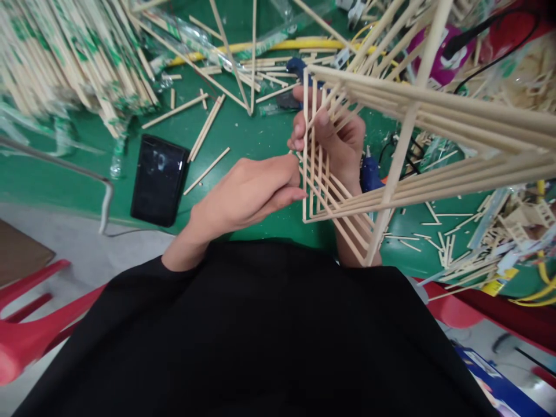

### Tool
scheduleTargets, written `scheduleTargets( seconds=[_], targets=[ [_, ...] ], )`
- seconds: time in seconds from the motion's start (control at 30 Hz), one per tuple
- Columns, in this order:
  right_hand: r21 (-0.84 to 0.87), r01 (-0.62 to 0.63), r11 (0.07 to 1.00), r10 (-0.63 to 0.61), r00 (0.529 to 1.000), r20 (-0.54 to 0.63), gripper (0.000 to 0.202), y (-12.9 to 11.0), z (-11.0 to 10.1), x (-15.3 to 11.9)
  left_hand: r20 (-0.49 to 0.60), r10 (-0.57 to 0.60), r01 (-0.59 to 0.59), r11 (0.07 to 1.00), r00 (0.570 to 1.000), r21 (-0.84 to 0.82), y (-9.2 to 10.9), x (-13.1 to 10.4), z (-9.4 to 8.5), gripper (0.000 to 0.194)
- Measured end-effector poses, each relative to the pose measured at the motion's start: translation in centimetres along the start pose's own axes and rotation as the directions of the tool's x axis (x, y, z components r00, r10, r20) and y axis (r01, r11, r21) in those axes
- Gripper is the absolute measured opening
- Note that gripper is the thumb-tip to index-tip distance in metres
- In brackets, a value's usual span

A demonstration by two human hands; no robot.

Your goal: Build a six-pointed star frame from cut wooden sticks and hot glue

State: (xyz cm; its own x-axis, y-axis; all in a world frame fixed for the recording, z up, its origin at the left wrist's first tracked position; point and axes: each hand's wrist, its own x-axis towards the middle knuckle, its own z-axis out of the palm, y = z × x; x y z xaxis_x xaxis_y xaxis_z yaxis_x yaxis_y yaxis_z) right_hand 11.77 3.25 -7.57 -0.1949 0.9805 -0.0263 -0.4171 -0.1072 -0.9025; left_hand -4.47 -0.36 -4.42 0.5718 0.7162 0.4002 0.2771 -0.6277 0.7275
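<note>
A framework of thin wooden sticks (405, 145), with several nested triangles joined by long bars, is held up over the green table and runs off the right of the view. At its left end, my left hand (256, 188) is closed, thumb and forefinger pinched against the upright sticks. What sits between those fingertips, beyond the stick edge, is hidden. My right hand (343, 145) is behind and partly inside the framework, its fingers curled round the sticks near the upper left corner. Bars cover part of that hand and its forearm.
Bundles of wooden sticks (73, 63) in green-marked wrapping lie at the upper left. A black glossy device (159, 180) rests near the table edge. Loose sticks (206, 169) are scattered about. A blue tool with a pointed tip (370, 172) is beside my right wrist. Red chairs (47, 324) flank me.
</note>
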Motion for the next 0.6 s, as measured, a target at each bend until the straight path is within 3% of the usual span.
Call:
scheduleTargets(
  seconds=[0.17, 0.3, 0.47, 0.6],
  targets=[
    [-0.034, -0.050, 0.998, 0.049, 0.999, -0.021, 0.050, -0.1, 0.2, 0.0, -0.007, -0.002, 0.002, 1.000, 1.000, -0.030, 0.9, 0.3, -0.5, 0.006],
    [0.011, -0.072, 0.997, 0.072, 0.997, -0.013, 0.044, -0.5, 0.5, -0.1, 0.068, 0.035, -0.040, 0.996, 0.997, 0.074, 1.3, 0.4, -0.3, 0.025],
    [0.004, -0.086, 0.996, 0.086, 0.996, -0.022, 0.048, -0.4, 0.6, -0.1, 0.177, 0.136, -0.177, 0.954, 0.975, 0.243, 0.5, 0.6, 0.5, 0.020],
    [0.005, -0.112, 0.994, 0.112, 0.994, 0.018, 0.042, -0.2, 0.4, -0.4, 0.120, 0.230, -0.257, 0.905, 0.966, 0.339, 0.0, 1.1, 0.9, 0.028]
  ],
)
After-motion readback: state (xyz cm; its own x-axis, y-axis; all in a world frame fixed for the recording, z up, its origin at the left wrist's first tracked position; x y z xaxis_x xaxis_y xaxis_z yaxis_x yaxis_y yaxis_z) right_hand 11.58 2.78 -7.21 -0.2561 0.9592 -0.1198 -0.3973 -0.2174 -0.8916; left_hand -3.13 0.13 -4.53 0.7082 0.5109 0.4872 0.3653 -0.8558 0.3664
